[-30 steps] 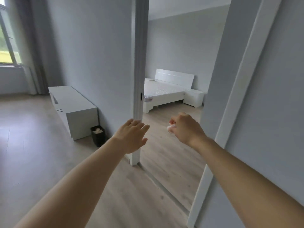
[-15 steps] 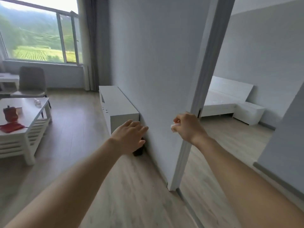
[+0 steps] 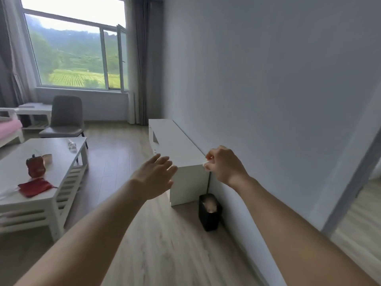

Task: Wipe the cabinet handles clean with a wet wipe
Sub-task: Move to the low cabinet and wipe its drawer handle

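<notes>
now: left hand (image 3: 155, 176) fingers straight, holding nothing | right hand (image 3: 223, 165) pinching wet wipe (image 3: 205, 164) (white, mostly hidden) | low white cabinet (image 3: 177, 141) beyond, untouched

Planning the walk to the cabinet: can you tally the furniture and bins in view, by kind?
Tables: 2, coffee table, side table
Seats: 2, grey chair, pink-cushioned seat
Cabinets: 1, low cabinet
Bins: 1, black bin
Total: 6
</notes>
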Demonstrator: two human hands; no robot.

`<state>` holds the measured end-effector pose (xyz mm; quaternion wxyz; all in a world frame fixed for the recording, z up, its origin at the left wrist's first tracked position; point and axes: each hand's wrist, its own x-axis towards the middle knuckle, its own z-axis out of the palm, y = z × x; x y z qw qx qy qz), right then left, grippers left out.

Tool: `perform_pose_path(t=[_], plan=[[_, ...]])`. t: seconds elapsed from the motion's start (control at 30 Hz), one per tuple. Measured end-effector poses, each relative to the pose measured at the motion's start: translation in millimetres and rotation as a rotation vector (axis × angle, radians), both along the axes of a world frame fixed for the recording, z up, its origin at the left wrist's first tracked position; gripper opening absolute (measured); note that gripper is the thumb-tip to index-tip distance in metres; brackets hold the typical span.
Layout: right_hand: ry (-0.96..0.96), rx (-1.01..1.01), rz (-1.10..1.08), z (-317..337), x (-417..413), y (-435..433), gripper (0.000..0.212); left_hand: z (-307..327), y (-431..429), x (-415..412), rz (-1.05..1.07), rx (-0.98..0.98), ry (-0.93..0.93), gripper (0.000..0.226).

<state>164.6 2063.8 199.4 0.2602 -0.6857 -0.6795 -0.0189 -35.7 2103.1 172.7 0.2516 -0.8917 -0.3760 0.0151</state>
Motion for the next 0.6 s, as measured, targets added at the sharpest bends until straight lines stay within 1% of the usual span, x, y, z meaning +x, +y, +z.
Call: perform_pose_path(t=[0.13,0.23,0.4,0.6], plan=[[-0.040,-0.043,-0.007,-5.3,-19.6,90.4,0.025,1.3,93.9,-20.5,-0.021,-0.034,-0.089,0.052],[0.022,-0.072,-0.040,-6.0,-19.3,157.6,0.024,-5.2,165.7,-32.3,0.008,-0.069,-0.110,0.052],[0.143,-0.023,-0.028,-2.1,-19.7,278.9,0.027,-24.3,288.8,-44.7,0.048,-0.095,-0.129,0.052],[0.159,0.029,0.044,12.4,-33.5,443.6,0.025,-10.0,447.4,-42.7,0.080,-0.090,-0.142,0.051]])
